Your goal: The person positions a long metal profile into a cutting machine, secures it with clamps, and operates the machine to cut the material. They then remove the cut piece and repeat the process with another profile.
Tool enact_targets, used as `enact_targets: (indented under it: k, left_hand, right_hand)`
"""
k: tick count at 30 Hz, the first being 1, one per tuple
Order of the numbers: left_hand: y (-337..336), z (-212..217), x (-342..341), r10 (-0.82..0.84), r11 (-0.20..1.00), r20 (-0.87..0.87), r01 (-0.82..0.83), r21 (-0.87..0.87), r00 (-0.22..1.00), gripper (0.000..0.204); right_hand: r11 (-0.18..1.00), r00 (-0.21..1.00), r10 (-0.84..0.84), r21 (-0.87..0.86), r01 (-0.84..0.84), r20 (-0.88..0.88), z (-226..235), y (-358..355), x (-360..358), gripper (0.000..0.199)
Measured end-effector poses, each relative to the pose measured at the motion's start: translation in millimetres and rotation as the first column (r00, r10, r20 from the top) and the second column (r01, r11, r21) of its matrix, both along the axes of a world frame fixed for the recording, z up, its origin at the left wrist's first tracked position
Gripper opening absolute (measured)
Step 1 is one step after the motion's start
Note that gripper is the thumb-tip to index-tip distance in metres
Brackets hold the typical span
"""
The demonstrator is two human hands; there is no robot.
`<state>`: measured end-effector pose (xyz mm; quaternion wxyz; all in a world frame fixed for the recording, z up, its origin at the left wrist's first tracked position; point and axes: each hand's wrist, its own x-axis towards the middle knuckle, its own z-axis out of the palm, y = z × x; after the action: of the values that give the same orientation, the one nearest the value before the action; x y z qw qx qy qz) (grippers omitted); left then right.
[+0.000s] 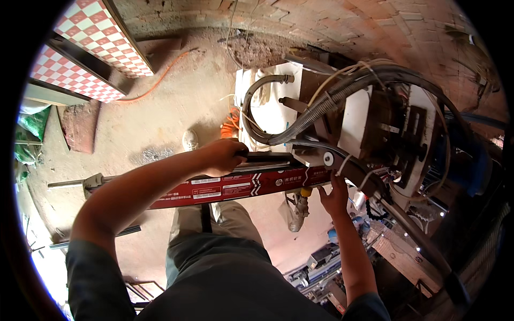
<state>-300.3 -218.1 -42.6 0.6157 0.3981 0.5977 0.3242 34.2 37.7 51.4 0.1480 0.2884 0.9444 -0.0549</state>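
Note:
My left hand [222, 156] is closed over the top of a long dark rail [267, 158] that runs along a red machine beam [235, 187]. My right hand [334, 195] reaches up from below, its fingers touching the underside of the beam beside a small yellow fitting [305, 191] and a white bracket with a round bolt [327, 159]. Above both hands sits the machine's head [385, 123], wrapped in grey corrugated hoses [321, 104] and cables.
A dirt floor lies below, with an orange cable [160, 80], a brick wall [342, 21] behind and red-and-white checked panels [91, 43] at upper left. A metal bar [69, 183] sticks out left. Tools and parts [321, 267] lie at lower right.

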Motion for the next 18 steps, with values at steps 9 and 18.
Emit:
enact_targets:
  k: [9,18]
  left_hand:
    - [13,-27,12,-0.118,0.992,0.035,0.116,0.048,0.992,0.034]
    - [22,-55,14,-0.162,0.985,0.066,0.158,0.073,0.984,0.035]
  right_hand:
    - [0.998,0.998,0.062,-0.022,-0.061,0.011,-3,3,-14,0.071]
    - [0.993,0.988,-0.058,-0.091,0.071,0.144,-9,2,-9,0.081]
